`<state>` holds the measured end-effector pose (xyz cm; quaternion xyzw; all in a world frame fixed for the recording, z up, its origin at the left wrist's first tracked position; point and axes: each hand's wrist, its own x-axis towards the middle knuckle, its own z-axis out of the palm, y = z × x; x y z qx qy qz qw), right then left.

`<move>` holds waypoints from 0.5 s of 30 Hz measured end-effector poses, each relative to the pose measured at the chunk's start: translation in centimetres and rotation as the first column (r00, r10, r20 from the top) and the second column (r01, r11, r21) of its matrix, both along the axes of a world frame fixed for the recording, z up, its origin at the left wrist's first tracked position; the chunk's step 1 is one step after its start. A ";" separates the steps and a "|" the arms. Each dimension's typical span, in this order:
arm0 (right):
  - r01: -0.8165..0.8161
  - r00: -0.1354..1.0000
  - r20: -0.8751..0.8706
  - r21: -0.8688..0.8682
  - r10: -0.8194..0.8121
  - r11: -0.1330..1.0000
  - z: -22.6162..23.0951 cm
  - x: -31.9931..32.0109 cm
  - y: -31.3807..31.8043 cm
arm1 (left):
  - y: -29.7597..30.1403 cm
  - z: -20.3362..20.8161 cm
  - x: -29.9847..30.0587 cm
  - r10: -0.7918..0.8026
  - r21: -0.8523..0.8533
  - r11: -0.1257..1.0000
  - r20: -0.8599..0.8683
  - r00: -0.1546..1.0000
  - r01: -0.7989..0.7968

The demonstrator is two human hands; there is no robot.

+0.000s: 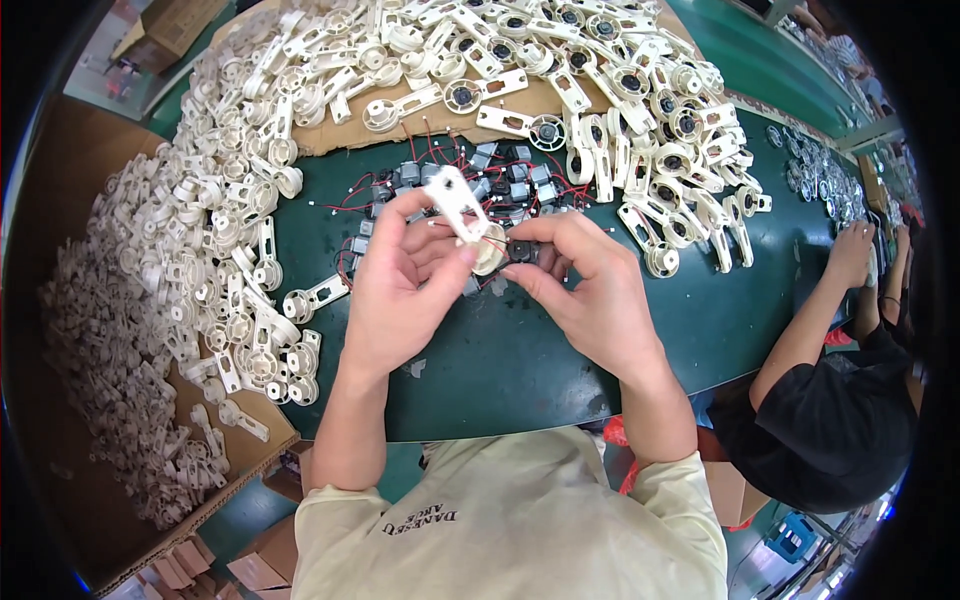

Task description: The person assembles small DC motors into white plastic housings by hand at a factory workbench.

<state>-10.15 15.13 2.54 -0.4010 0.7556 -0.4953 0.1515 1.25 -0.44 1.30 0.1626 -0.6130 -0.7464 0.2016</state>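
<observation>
Over the green table, my left hand grips a cream plastic housing, its flat slotted arm tilted up and its round cup end low. My right hand pinches a small dark motor between thumb and fingers, close beside the cup. Thin wires run between the motor and the cup; whether the two parts touch I cannot tell. Just beyond my hands lies a heap of small grey motors with red and black wires.
Loose cream housings heap up at left, spilling from a large cardboard box. More housings with black centres lie on a cardboard sheet at the back. At right, a co-worker in black reaches toward clear round parts.
</observation>
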 end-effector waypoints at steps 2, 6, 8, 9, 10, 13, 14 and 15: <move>0.007 1.000 -0.001 -0.055 -0.007 0.998 -0.6 0.2 -0.1 | 0.1 -0.3 0.0 -0.083 -0.035 0.996 0.057 0.995 0.085; 0.011 0.999 0.041 -0.126 -0.006 0.992 -0.7 0.2 0.0 | 0.3 -0.6 -0.2 -0.131 -0.065 0.988 0.124 0.984 0.140; 0.011 0.995 0.095 -0.150 0.004 0.989 -0.7 0.3 -0.1 | 0.4 -0.8 -0.4 -0.112 0.031 0.993 0.007 0.994 0.112; 0.013 0.989 0.144 -0.174 0.013 0.985 -0.7 0.4 -0.1 | 0.5 -0.8 -0.4 -0.113 0.031 0.993 0.007 0.994 0.112; 0.013 0.990 0.144 -0.175 0.012 0.985 -0.9 0.5 -0.2 | 0.6 -0.6 -0.4 -0.096 0.108 0.990 0.011 0.995 0.095; 0.024 0.957 0.286 -0.241 0.047 0.970 -1.3 0.7 -0.3 | 0.4 -0.5 -0.5 -0.081 0.217 0.974 0.040 0.996 0.071; 0.031 0.946 0.319 -0.249 0.052 0.968 -1.3 0.8 -0.3 | 0.4 -0.4 -0.5 -0.083 0.249 0.966 0.064 0.995 0.065; 0.038 0.935 0.351 -0.258 0.057 0.966 -1.3 0.9 -0.3 | 0.4 -0.4 -0.4 -0.083 0.248 0.967 0.064 0.995 0.064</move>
